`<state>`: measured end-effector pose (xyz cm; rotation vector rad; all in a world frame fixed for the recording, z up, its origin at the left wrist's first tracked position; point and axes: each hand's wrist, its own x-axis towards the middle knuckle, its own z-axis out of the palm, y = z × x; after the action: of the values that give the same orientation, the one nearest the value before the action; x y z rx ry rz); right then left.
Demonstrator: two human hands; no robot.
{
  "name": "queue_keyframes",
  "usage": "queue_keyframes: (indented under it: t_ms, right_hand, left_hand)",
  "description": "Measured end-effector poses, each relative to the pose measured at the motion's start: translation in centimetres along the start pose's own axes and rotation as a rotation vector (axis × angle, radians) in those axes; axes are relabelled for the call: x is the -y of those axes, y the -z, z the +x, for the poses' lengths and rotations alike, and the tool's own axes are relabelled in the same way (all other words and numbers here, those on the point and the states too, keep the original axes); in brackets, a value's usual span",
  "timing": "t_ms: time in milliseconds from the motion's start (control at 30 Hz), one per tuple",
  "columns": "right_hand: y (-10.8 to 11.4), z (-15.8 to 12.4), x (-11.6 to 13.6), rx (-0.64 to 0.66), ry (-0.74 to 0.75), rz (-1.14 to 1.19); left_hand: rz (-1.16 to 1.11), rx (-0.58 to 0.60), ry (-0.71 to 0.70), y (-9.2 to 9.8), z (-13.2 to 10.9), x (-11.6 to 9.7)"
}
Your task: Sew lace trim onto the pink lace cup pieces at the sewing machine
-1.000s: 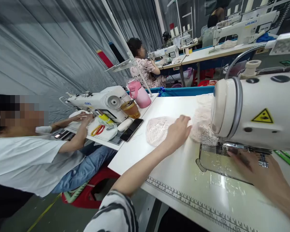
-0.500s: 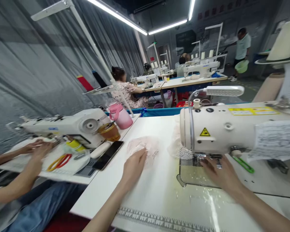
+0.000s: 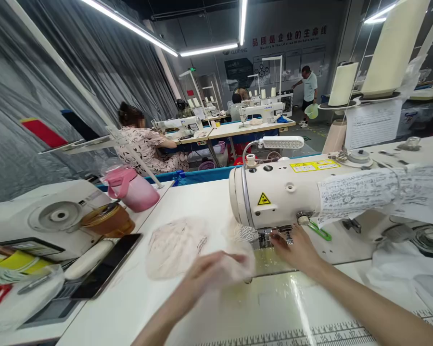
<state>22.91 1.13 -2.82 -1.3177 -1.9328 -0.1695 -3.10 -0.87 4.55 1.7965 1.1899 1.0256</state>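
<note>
My left hand [image 3: 207,271] is closed on a pale pink fabric piece [image 3: 240,266], lifted over the table and blurred by motion. Left of it, a flat pile of similar thin fabric pieces [image 3: 176,245] lies on the white table. My right hand [image 3: 298,250] is at the presser foot [image 3: 265,238] of the white sewing machine [image 3: 274,197], its fingers apart and touching the metal parts there. White netted lace [image 3: 248,233] shows beside the foot, behind the lifted piece.
A black phone [image 3: 108,266], an amber cup [image 3: 108,221] and a pink jug [image 3: 132,190] stand at left by a second sewing machine [image 3: 46,216]. A printed ruler [image 3: 332,334] runs along the front edge. Thread cones [image 3: 342,84] rise at right; other people sit or stand further back.
My left hand has moved from the fabric pile toward the machine, now with a piece in it. My right hand stays by the presser foot. The view has turned right; the neighbour's hands have left it.
</note>
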Motion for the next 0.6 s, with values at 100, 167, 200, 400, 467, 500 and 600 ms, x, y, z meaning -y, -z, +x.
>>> queue_keyframes:
  t_ms: [100, 167, 200, 400, 467, 500, 600]
  right_hand:
    - [0.2, -0.2, -0.3, 0.056, 0.051, 0.024]
    - [0.4, -0.4, -0.4, 0.1, 0.06, 0.051]
    - [0.4, -0.5, -0.5, 0.119, 0.063, 0.066]
    - [1.1, -0.8, -0.1, 0.187, 0.356, 0.097]
    - [1.4, -0.8, 0.2, 0.2, 0.466, 0.127]
    - [1.5, -0.8, 0.4, 0.195, 0.499, 0.143]
    - [1.6, -0.7, 0.7, 0.156, 0.542, 0.15]
  left_hand:
    - [0.094, 0.489, -0.192, -4.3, 0.0, -0.4]
    - [0.268, 0.594, -0.335, -5.9, -0.2, -0.2]
    - [0.371, 0.586, -0.381, -6.3, -0.4, 0.0]
    - [0.657, 0.565, -0.511, -6.2, -1.6, 1.3]
    - [0.691, 0.555, -0.532, -6.0, -1.5, 1.5]
    - [0.715, 0.529, -0.549, -5.9, -1.4, 1.5]
    - [0.781, 0.412, -0.605, -5.7, -1.2, 1.6]
